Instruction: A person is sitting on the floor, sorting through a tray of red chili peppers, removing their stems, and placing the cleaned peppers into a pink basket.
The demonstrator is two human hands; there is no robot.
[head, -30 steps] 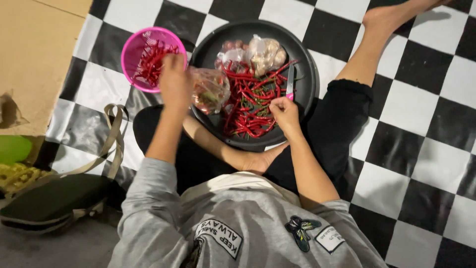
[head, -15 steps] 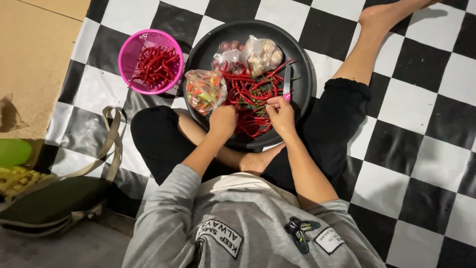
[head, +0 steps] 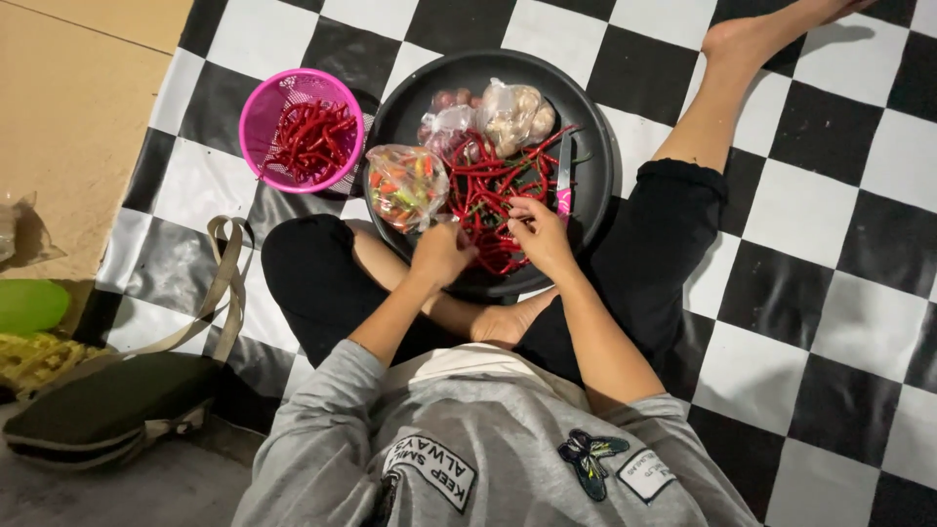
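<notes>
We inspect from left to right. At the far left lie one green object [head: 29, 304], cut by the frame edge, and one dark strap bag [head: 107, 405] on the floor. Next stands one pink basket [head: 303, 129] holding red chillies, too many to count.

The left hand [head: 439, 256], which a second ago was over that basket, is now back at the near edge of the one black round tray [head: 595, 185]. We judge that one chilli has been dropped off and another is being taken up. Its fingers are curled closed; whether they pinch a chilli we cannot tell.

On the tray we count three clear bags: one of mixed red and green pieces [head: 405, 185], two of pale bulbs behind. The loose chilli pile [head: 488, 195] lies mid-tray, touching both hands.

The right hand [head: 539, 234] rests on the pile, fingers bent onto the chillies as half a second ago. One pink-handled knife [head: 564, 181] lies just beyond it.
</notes>
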